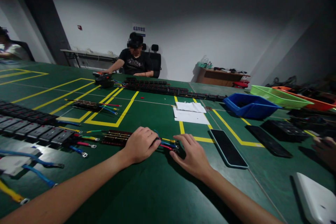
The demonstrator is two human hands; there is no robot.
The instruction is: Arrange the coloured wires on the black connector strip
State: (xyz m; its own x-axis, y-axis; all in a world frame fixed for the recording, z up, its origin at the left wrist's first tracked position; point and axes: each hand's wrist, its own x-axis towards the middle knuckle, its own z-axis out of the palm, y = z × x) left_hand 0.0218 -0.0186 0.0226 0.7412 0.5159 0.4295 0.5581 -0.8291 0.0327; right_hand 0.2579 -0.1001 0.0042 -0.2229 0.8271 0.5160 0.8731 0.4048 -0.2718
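Fingers of our left hand (141, 145) curl over the strip (115, 138) at eleven o'clock, grip unclear; our right hand's (193, 155) are apart beside wires (168, 144) at twelve. We're likely arranging these; next calls for a right-hand pinch.

The slim left forearm (86, 181) and right forearm (233, 194) narrow to the wrists, bare as far as they show. The left hand (140, 144) and right hand (193, 154) are bare too, though a faint line on a left finger might be a ring.

Assembly workshop: long green worktable (131, 199) (yellow tape (102, 124) marking zones), socket strips (42, 131), coloured wires (166, 146), parts bin (246, 110).
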